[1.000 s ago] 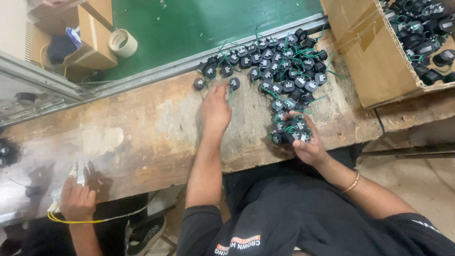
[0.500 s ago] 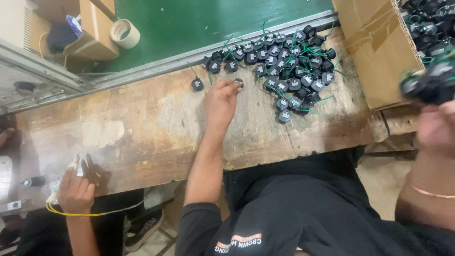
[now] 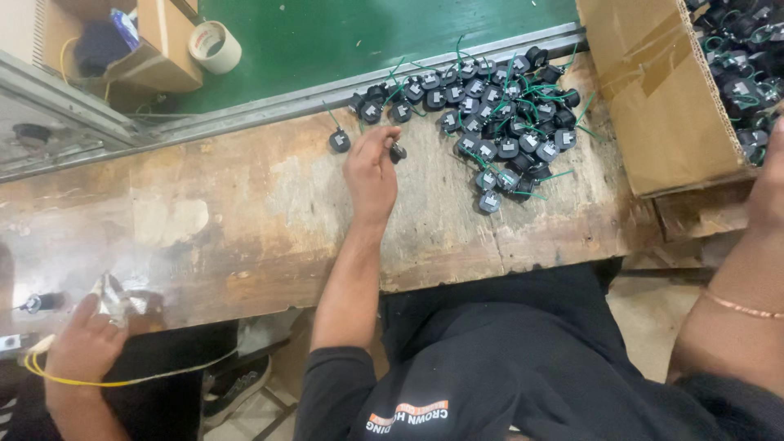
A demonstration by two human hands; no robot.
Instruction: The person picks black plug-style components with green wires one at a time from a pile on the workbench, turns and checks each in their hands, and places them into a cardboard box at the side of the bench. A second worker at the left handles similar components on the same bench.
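The hands stand well apart. The left hand (image 3: 371,167) lies over the worn wooden surface (image 3: 245,212) near its far edge, fingers curled around a small black round component (image 3: 398,152) pinched at the fingertips. The right hand (image 3: 768,192) is raised at the right edge of the view beside the open cardboard box (image 3: 661,106) of like parts; whether it is open or closed cannot be told. A lone black round part (image 3: 339,141) sits just left of the left hand's fingertips. The heap of black round parts with green wires (image 3: 498,114) spreads to the right of that hand along the far edge, so the left hand is much the nearer. Another person's hand (image 3: 82,351) holds a yellow cable (image 3: 106,380) at the near left corner.
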